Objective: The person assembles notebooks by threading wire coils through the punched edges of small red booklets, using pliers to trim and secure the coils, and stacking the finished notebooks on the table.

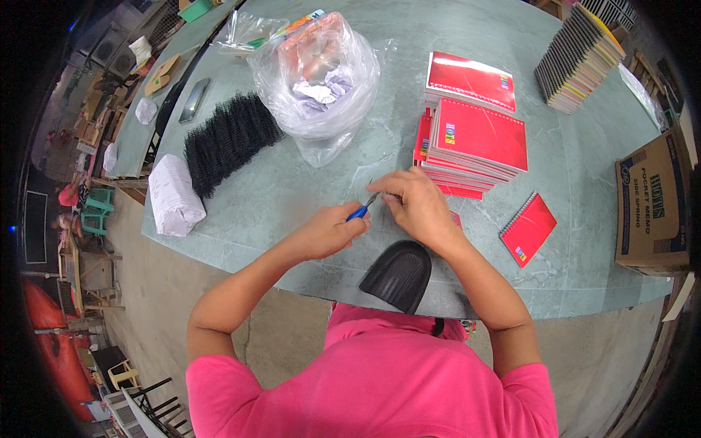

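My left hand (pixel 334 231) is closed around small blue-handled pliers (pixel 358 212), their dark jaws pointing up and away from me. Just to the right, my right hand (pixel 420 208) pinches at the jaws, fingers bent together; whatever is between them is too small to make out. Beyond that hand stands a stack of red-covered notebooks (pixel 482 135), with a further red pile (pixel 471 77) behind it. A single red spiral notebook (pixel 529 229) lies to the right of my wrist. Below my hands, a black ridged rubber pad (pixel 400 276) rests at the table's near edge.
Many black spiral coils (pixel 232 142) lie at the left, beside a white paper-wrapped bundle (pixel 175 196) and a phone (pixel 194 100). A see-through plastic bag (pixel 318 124) holds crumpled paper. Spiral-bound notebooks (pixel 580 58) stand far right, near a cardboard box (pixel 650 204). All are on the green-grey table (pixel 307 191).
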Demonstrator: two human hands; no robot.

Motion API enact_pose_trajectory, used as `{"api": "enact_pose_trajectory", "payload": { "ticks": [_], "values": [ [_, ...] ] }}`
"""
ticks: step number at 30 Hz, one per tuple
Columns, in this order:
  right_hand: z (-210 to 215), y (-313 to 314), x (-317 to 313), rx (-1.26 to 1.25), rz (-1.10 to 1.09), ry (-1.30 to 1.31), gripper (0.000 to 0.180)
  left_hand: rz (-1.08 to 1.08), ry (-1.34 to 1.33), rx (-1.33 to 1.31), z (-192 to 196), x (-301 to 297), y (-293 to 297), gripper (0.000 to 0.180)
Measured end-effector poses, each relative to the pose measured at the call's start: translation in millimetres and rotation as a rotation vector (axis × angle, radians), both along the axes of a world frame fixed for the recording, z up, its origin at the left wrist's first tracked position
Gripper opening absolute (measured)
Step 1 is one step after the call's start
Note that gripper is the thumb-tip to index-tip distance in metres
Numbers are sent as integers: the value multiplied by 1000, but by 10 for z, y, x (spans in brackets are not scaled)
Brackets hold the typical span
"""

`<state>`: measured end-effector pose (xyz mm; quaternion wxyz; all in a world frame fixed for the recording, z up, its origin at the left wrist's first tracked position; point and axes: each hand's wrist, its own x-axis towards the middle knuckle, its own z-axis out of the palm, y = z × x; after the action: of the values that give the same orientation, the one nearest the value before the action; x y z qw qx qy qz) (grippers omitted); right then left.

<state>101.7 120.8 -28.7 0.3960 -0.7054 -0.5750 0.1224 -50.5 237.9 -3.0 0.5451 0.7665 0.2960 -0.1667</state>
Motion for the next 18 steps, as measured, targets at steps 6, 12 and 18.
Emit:
{"api": "enact_pose_trajectory", "payload": {
  "ticks": [6, 12, 18],
  "values": [
    [-19, -7, -26, 6, -18, 1, 25, 10, 10, -25, -62, -13, 11, 38],
    [-49, -4, -43, 6, 62, 35, 25, -87, -70, 272, -210, -4, 39, 32],
    [-69, -36, -117, 27, -83, 102, 24, -152, -77, 554, -240, -17, 16, 28]
  ]
}}
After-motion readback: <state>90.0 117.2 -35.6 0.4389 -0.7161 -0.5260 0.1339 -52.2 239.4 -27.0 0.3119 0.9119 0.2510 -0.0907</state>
